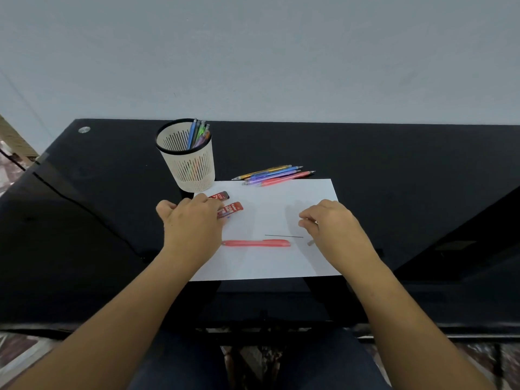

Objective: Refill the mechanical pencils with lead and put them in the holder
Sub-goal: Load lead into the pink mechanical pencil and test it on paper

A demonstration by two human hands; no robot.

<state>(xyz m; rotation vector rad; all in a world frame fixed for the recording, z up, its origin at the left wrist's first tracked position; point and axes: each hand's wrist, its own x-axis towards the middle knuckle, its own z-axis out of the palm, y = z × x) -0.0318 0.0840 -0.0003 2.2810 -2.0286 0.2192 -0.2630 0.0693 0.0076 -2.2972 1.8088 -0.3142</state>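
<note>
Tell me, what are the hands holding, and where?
Left hand touches the left end of a lead case; a real grip cannot be told. Right hand pinches its fingers together, but nothing shows in them.

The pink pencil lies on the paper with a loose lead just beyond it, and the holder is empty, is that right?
No, the holder isn't empty: the head view shows several pencils standing in it. The pink pencil does lie on the paper with a loose lead just beyond it.

Left hand (194, 220) splayed — right hand (334, 223) curled
</note>
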